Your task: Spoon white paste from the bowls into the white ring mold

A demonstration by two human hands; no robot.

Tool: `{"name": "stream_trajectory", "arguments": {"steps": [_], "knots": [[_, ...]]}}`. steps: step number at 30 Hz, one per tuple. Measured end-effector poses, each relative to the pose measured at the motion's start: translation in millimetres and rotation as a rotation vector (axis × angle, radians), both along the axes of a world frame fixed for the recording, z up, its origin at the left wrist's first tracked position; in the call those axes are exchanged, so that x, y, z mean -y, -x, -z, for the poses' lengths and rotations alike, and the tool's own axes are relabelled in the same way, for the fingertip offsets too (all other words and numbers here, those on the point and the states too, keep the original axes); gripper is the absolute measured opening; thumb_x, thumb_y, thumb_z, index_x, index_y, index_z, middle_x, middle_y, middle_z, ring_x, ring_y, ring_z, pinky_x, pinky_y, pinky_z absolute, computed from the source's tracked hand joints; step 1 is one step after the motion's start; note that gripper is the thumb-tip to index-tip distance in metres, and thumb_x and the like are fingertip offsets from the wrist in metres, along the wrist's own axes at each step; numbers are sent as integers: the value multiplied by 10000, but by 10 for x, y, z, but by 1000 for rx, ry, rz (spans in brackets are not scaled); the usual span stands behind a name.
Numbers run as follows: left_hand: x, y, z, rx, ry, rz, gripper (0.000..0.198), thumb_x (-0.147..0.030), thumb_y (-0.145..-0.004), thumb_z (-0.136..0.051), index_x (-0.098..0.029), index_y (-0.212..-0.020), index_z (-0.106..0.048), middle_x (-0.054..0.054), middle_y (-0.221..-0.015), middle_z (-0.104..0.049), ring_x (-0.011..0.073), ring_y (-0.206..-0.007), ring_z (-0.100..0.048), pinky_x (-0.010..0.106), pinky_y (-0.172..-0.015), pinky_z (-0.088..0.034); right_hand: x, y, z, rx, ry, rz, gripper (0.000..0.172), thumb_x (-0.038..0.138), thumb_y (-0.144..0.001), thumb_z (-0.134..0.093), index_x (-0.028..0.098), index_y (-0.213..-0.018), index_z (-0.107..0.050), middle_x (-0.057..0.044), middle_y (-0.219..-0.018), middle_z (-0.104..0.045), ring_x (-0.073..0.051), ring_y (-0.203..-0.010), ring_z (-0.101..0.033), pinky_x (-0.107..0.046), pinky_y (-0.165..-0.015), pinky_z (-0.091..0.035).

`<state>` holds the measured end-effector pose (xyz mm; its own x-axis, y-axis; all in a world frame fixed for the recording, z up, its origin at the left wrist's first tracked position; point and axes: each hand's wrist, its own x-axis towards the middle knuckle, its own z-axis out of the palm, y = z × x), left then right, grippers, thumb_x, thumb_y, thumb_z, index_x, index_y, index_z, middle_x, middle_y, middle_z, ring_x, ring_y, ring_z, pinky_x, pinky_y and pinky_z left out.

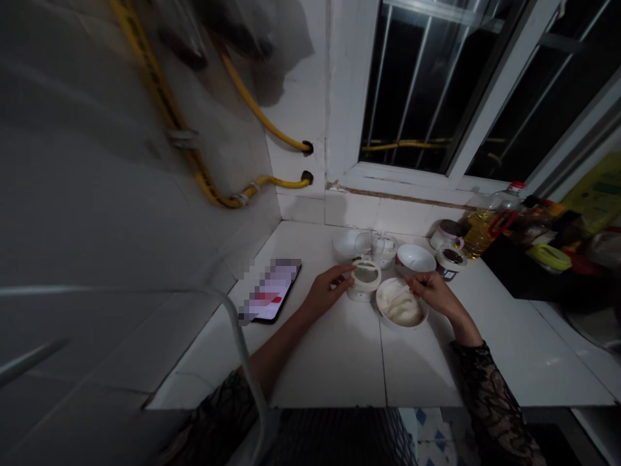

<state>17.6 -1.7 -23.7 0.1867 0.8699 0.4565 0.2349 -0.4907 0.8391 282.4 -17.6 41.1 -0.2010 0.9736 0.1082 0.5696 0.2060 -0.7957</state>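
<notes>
My left hand [328, 290] grips the side of a white round plastic container [365, 279] with a clear centre. My right hand [433, 292] hangs just above the right rim of a white bowl [402, 303] holding soft white food. Its fingertips are pinched together, and nothing shows between them. Behind these stand an empty white bowl [416, 259], a glass bowl [377, 248] and another white bowl [346, 243]. Both hands are apart from these three.
A smartphone [270, 291] with a blurred screen lies on the white tiled counter [330, 369] to the left of my left arm. Small jars [451, 261] and a bottle of yellow oil [488, 226] stand at the back right. Yellow gas hoses [252, 107] run along the wall.
</notes>
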Motion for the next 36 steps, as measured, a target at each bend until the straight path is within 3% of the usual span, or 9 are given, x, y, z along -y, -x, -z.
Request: {"name": "stream_trajectory", "arguments": {"steps": [9,19,30,36], "knots": [[-7,-5,7,15,1,6,338,-386,-826,-575,-204,-1093,-676,75,-1091,-705,133,-732,-634,238,-643,-525,-39,-107,-5,-66,44,68,493,608,-671,-605,174,-451,-525,32,-398,-431,-73,-410,-309,-231,-421,-222],[0,5,-3,5,9,19,333,-376,-830,-577,-208,-1101,-669,69,-1081,-705,136,-738,-633,241,-647,-520,-98,-205,25,-231,217,179,456,592,-576,-660,171,-466,-524,53,-377,-404,-50,-360,-283,-210,-394,-175],[-14,-5,22,15,-9,9,317,-359,-829,-581,-207,-1090,-675,72,-1085,-707,134,-731,-640,242,-645,-527,-121,-164,7,-340,210,223,465,598,-559,-682,182,-459,-501,52,-381,-398,-50,-351,-278,-214,-370,-171],[-9,-7,6,20,-6,9,330,-358,-830,-581,-190,-1098,-675,75,-1055,-712,137,-723,-643,243,-642,-525,-157,37,-14,-376,113,265,467,617,-612,-648,190,-489,-507,44,-393,-421,-60,-346,-286,-224,-361,-204]]}}
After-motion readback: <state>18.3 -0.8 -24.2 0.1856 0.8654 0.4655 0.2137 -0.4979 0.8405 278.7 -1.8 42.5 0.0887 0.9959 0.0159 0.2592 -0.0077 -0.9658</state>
